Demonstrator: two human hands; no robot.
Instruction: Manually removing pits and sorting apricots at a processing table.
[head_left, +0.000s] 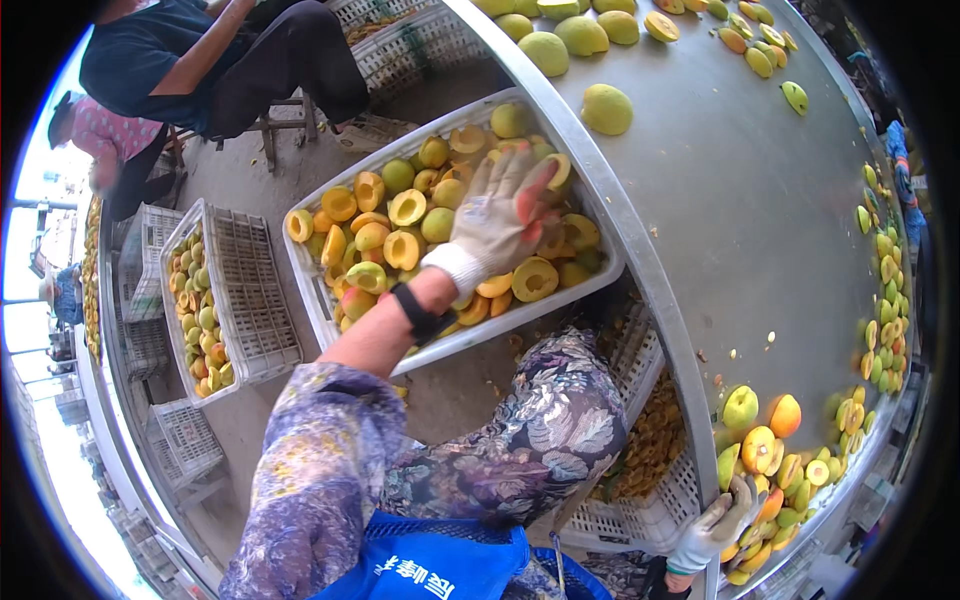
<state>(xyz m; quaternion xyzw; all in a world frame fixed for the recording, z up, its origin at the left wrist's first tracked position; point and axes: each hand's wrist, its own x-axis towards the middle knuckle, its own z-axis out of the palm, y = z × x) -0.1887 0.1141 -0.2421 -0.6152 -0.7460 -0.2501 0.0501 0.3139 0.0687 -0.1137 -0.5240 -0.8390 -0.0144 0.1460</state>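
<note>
My left hand (499, 214), in a pale knitted work glove with reddened finger parts, lies spread and slightly blurred over a white plastic crate (352, 169). Under and around it are pitted halves of apricot-like stone fruit (402, 250), green to orange, many with the hollow facing up. My right hand (716, 521), gloved too, is at the near rim of the metal table (675, 247). Its fingers touch a heap of fruit halves (787, 487); whether they grip one is unclear. A black band (416, 311) circles my left wrist.
Beneath the table edge stands a crate (622, 517) of brownish scraps. A full fruit crate (232, 292) sits on the floor at left. One seated person (165, 67) is at upper left, another (112, 135) behind. Larger green fruits (607, 109) lie at the table's far end.
</note>
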